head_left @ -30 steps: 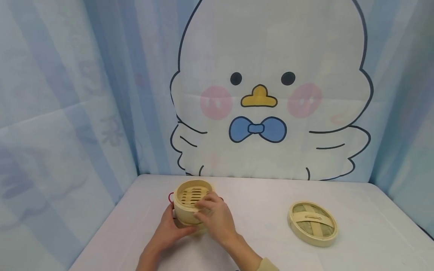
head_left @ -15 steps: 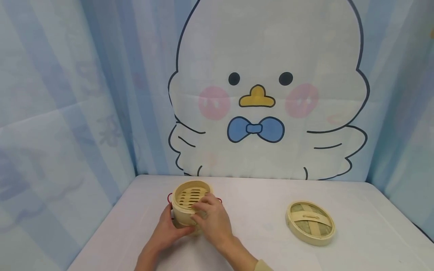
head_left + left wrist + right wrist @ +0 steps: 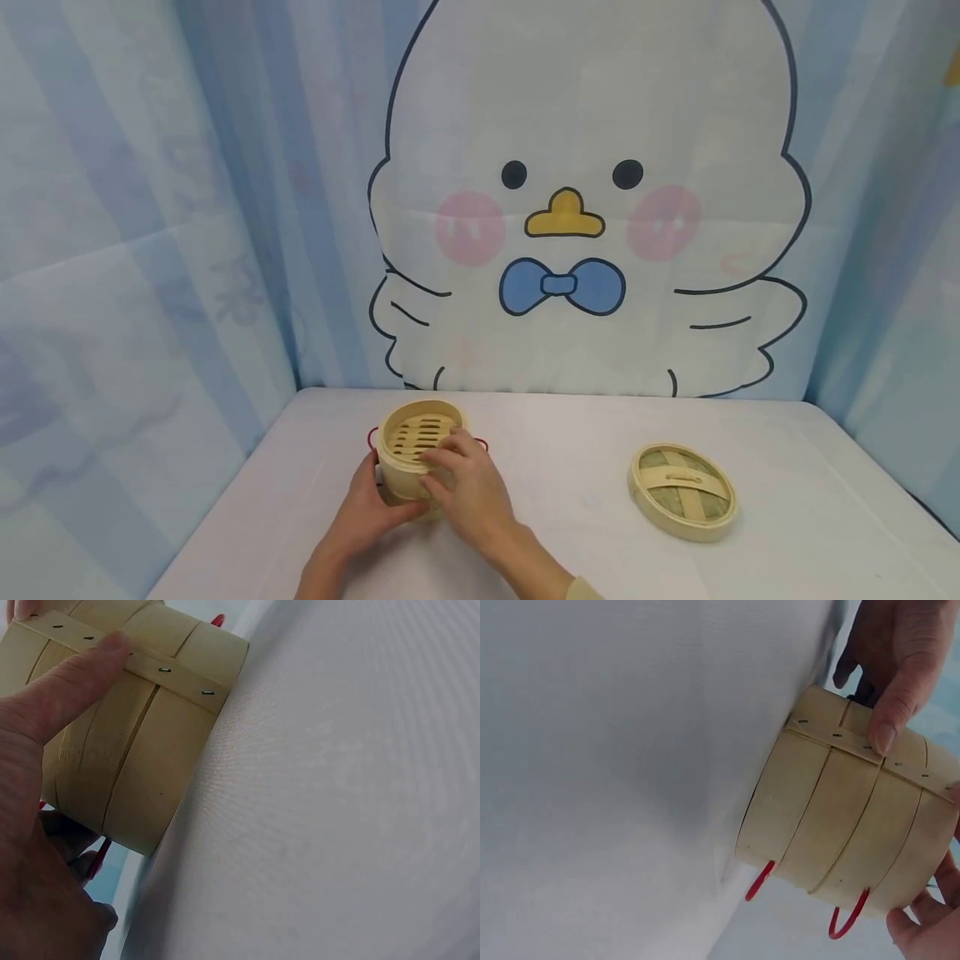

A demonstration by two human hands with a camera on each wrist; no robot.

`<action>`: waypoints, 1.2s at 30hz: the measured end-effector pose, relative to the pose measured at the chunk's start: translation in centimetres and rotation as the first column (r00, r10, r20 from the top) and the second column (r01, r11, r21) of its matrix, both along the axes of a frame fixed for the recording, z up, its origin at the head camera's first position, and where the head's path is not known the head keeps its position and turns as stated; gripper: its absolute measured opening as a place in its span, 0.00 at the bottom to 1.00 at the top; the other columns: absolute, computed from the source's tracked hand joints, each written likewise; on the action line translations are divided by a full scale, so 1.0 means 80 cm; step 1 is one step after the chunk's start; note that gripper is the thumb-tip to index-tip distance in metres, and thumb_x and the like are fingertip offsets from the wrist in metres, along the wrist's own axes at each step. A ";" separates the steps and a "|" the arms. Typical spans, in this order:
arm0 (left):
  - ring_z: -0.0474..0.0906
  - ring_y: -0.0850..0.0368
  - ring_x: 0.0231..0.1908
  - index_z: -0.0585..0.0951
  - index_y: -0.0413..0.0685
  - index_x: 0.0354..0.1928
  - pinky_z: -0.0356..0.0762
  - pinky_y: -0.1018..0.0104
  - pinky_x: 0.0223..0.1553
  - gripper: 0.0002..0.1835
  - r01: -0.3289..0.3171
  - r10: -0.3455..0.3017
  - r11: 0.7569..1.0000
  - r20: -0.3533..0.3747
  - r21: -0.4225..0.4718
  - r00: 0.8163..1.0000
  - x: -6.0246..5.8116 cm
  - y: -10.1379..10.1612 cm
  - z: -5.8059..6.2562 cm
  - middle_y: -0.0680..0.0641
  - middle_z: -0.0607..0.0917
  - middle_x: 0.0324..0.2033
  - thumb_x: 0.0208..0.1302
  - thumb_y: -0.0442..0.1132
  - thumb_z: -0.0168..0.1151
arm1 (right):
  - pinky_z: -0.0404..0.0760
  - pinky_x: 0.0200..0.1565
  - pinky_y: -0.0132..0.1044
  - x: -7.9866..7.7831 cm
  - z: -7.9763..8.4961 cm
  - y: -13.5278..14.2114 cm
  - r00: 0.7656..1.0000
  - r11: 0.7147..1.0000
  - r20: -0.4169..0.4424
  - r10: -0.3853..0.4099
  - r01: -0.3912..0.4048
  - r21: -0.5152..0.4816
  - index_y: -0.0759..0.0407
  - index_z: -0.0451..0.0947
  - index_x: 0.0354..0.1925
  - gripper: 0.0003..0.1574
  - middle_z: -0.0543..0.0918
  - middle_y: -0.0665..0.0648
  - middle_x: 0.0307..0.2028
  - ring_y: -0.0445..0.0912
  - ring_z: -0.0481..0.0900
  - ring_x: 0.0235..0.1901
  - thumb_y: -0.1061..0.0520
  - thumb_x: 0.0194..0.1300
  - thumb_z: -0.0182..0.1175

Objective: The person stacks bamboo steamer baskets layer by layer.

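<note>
Backdrop [image 3: 562,350]: cartoon bird.
Steamer [image 3: 401,477]: pale wood, slotted, red loops.
Table [image 3: 570,500]: white.
Left hand [image 3: 365,512]: fingers curled round steamer.
Right hand [image 3: 474,493]: fingers pinching its rim.

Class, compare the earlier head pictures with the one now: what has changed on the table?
Nothing on it has visibly moved; the whole head view merely slid slightly left, suggesting camera drift. Nothing was taken hold of or let go. The left hand still holds the bamboo steamer, the right hand stays at its rim, and the lid lies apart.
</note>
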State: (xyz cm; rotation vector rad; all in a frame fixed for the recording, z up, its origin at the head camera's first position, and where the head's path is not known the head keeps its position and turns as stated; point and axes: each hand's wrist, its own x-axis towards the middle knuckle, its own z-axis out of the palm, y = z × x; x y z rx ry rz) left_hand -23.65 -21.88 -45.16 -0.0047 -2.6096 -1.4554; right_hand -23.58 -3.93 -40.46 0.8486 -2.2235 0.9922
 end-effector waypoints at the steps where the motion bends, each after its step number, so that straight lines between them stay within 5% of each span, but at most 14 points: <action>1: 0.57 0.40 0.63 0.52 0.34 0.67 0.58 0.44 0.61 0.62 -0.001 0.001 1.000 0.002 -0.003 1.000 0.000 0.000 0.000 0.32 0.59 0.64 0.36 0.54 0.79 | 0.68 0.58 0.44 0.000 0.000 0.001 1.000 1.000 0.001 0.012 -0.012 0.000 0.56 0.84 0.40 0.16 0.77 0.50 0.40 0.55 0.71 0.56 0.56 0.50 0.71; 8: 0.54 0.38 0.64 0.48 0.33 0.68 0.55 0.41 0.61 0.64 0.008 -0.008 1.000 0.001 -0.011 1.000 0.000 -0.003 -0.001 0.31 0.58 0.64 0.36 0.55 0.78 | 0.74 0.52 0.39 -0.003 0.004 0.015 0.998 0.998 -0.014 0.062 -0.063 -0.027 0.58 0.80 0.48 0.22 0.75 0.49 0.45 0.45 0.73 0.51 0.57 0.53 0.69; 15: 0.51 0.39 0.66 0.41 0.39 0.71 0.52 0.42 0.62 0.69 0.008 -0.008 1.000 -0.016 0.022 1.000 0.000 -0.010 0.002 0.34 0.53 0.67 0.35 0.56 0.79 | 0.78 0.46 0.35 -0.004 0.014 0.036 0.996 0.997 0.062 0.070 -0.068 -0.038 0.57 0.76 0.54 0.26 0.74 0.52 0.51 0.44 0.73 0.50 0.55 0.56 0.67; 28: 0.41 0.40 0.69 0.38 0.45 0.72 0.46 0.41 0.64 0.72 -0.059 0.057 0.997 -0.042 -0.047 0.998 0.005 -0.010 0.026 0.38 0.45 0.70 0.34 0.60 0.77 | 0.74 0.54 0.42 0.002 0.032 0.105 0.981 0.993 0.160 -0.110 0.102 0.061 0.53 0.75 0.56 0.29 0.71 0.51 0.55 0.44 0.70 0.55 0.50 0.57 0.67; 36: 0.41 0.38 0.68 0.39 0.49 0.73 0.47 0.37 0.62 0.70 -0.051 0.048 0.996 -0.041 -0.076 0.998 0.010 -0.007 0.039 0.38 0.45 0.70 0.35 0.62 0.76 | 0.75 0.52 0.43 -0.001 0.037 0.150 0.979 0.988 0.137 -0.153 0.154 0.000 0.55 0.76 0.55 0.27 0.73 0.52 0.53 0.45 0.71 0.54 0.54 0.57 0.68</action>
